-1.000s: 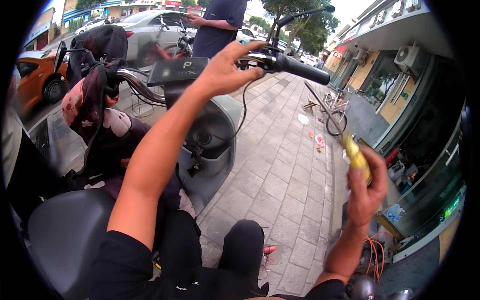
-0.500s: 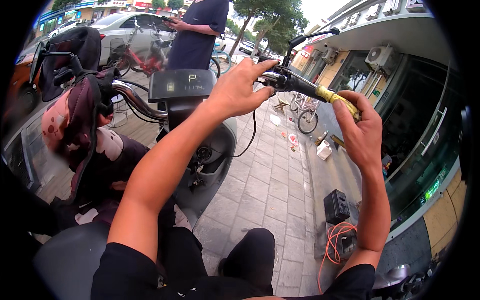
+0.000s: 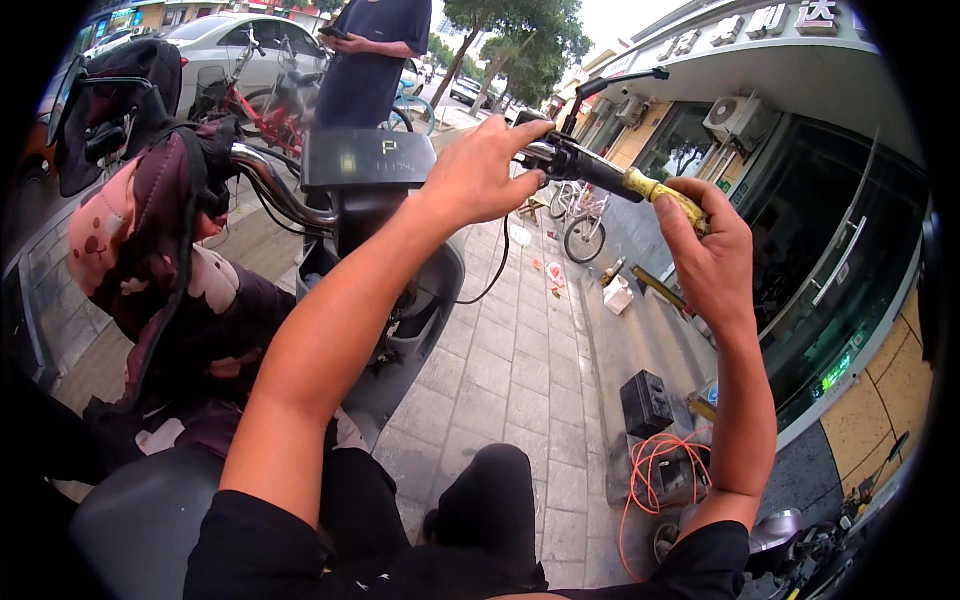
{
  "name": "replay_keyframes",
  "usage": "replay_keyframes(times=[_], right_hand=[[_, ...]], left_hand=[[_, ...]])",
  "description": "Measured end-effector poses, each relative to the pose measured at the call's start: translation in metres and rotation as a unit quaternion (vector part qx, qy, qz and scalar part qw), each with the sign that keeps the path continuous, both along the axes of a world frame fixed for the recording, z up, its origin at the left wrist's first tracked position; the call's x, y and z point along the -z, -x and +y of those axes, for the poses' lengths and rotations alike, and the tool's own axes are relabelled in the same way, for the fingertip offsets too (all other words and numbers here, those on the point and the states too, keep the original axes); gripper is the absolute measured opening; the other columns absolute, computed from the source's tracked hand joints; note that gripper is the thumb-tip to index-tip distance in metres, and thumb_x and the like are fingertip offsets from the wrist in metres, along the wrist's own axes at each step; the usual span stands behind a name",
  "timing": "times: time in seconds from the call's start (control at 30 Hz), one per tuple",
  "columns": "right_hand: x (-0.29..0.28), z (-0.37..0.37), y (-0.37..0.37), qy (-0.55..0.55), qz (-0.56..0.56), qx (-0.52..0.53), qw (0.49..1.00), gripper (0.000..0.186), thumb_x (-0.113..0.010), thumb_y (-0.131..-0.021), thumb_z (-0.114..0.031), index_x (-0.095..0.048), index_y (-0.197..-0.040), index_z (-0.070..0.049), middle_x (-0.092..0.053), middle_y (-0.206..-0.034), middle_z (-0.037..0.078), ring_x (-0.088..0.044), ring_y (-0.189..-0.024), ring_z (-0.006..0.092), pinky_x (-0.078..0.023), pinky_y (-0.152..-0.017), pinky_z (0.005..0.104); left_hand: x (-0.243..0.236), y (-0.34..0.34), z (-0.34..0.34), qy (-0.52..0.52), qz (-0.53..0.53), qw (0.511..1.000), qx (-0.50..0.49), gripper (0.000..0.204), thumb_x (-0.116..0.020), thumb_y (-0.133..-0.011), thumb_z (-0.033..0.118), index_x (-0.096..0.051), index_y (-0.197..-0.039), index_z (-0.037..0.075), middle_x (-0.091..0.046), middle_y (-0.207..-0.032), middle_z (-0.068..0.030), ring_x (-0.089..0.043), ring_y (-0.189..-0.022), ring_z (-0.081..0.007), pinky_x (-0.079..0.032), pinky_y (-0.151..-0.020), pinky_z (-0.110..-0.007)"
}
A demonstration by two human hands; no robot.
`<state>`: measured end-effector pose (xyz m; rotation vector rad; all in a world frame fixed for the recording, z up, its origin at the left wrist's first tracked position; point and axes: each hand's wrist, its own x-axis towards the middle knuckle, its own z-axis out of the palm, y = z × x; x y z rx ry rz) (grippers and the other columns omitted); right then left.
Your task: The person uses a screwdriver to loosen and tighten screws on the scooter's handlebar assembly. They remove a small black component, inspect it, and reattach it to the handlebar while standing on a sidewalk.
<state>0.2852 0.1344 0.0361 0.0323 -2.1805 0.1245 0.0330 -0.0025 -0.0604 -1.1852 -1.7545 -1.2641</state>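
Observation:
My left hand [image 3: 478, 170] is closed round the switch and lever housing [image 3: 548, 152] on the scooter's right handlebar, thumb underneath, fingers over the top. My right hand [image 3: 712, 255] grips a yellow-handled screwdriver [image 3: 650, 186], its metal shaft lying along the black rubber grip [image 3: 605, 178] toward that housing; the tip is too small to make out. The dark display [image 3: 365, 160] sits left of my left hand, above the grey front panel [image 3: 435, 285] with a hanging cable. A padded maroon-and-pink cover [image 3: 150, 260] drapes over the left handlebar and body.
A person [image 3: 360, 70] in dark clothing holds a phone ahead, near parked bicycles [image 3: 260, 110] and a silver car [image 3: 200, 50]. At right are a shop's glass door [image 3: 800, 260], a black battery box [image 3: 645, 400], orange cable [image 3: 660, 450] and a bicycle [image 3: 585, 232] beside the pavement.
My right hand has risen with the screwdriver and brought it alongside the grip. My left hand stays on the housing. The view has shifted, showing more of the shopfront and battery box.

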Motion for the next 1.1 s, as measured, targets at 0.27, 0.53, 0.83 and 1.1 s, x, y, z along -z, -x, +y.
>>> replay_keyframes(times=[0.27,0.53,0.83,1.1], right_hand=[[-0.008,-0.005,-0.003,-0.045,-0.020,0.003,0.999,0.030,-0.075,-0.103,-0.023,-0.072,-0.120,0.002,-0.076,-0.088,0.012,-0.072,-0.076,0.0177,-0.056,-0.072,0.0332],[0.008,-0.025,-0.002,-0.340,-0.020,0.022,0.940,0.026,-0.080,-0.095,-0.016,-0.068,-0.115,-0.004,-0.071,-0.087,0.013,-0.074,-0.077,0.0324,-0.057,-0.067,0.0428],[0.016,-0.040,0.003,-0.516,-0.061,0.088,0.850,0.023,-0.072,-0.099,-0.019,-0.065,-0.112,-0.003,-0.063,-0.084,0.006,-0.068,-0.075,0.0248,-0.053,-0.062,0.0412],[0.034,-0.033,0.005,-0.604,-0.066,0.137,0.782,0.032,-0.069,-0.100,-0.023,-0.067,-0.120,0.002,-0.063,-0.090,0.003,-0.064,-0.078,0.0173,-0.047,-0.061,0.0333]], left_hand=[[0.000,0.001,0.001,-0.018,0.011,1.000,0.012,0.067,-0.076,-0.096,0.037,-0.058,-0.160,0.025,-0.060,-0.107,-0.0195,-0.065,-0.100,-0.0388,-0.053,-0.088,-0.047],[0.002,-0.001,0.001,-0.020,0.001,1.000,0.004,0.066,-0.077,-0.095,0.036,-0.060,-0.158,0.026,-0.062,-0.109,-0.0203,-0.067,-0.103,-0.0399,-0.054,-0.090,-0.048],[-0.005,-0.009,-0.006,0.028,-0.035,0.999,-0.015,0.065,-0.072,-0.096,0.041,-0.059,-0.158,0.029,-0.064,-0.126,-0.0216,-0.069,-0.121,-0.0412,-0.057,-0.101,-0.051],[-0.005,-0.009,-0.005,0.024,-0.035,0.999,-0.009,0.065,-0.072,-0.096,0.041,-0.059,-0.158,0.029,-0.064,-0.127,-0.0225,-0.068,-0.121,-0.0412,-0.058,-0.102,-0.051]])
